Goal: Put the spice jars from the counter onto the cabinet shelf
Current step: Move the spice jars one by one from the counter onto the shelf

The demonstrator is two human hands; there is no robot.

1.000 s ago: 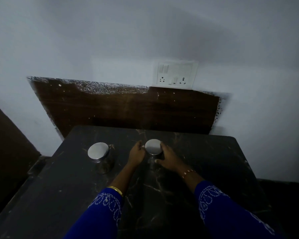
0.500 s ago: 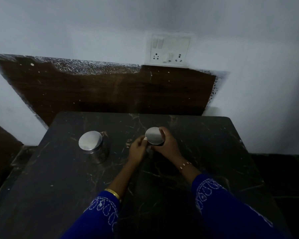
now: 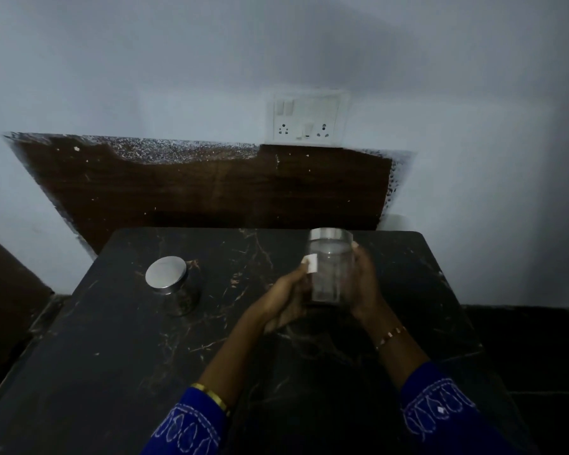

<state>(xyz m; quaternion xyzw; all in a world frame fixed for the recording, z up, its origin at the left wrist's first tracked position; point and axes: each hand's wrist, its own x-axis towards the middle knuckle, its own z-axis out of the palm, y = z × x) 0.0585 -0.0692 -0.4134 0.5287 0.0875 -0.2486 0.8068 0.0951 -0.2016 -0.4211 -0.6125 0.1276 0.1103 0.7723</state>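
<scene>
A clear glass spice jar (image 3: 329, 269) with a silver lid is held upright above the dark marble counter (image 3: 112, 356), lifted off its surface. My left hand (image 3: 284, 300) cups its left side and bottom, and my right hand (image 3: 365, 284) grips its right side. A small white label shows on the jar's left side by my left thumb. A second jar (image 3: 174, 285) with a round silver lid stands on the counter to the left, apart from both hands. No cabinet shelf is in view.
A dark wooden panel (image 3: 211, 188) leans against the white wall behind the counter. A white switch and socket plate (image 3: 307, 121) is on the wall above it. Dark floor lies to the right of the counter.
Both hands have raised the jar from the counter; its glass side is now visible instead of only the lid. The left jar has not moved.
</scene>
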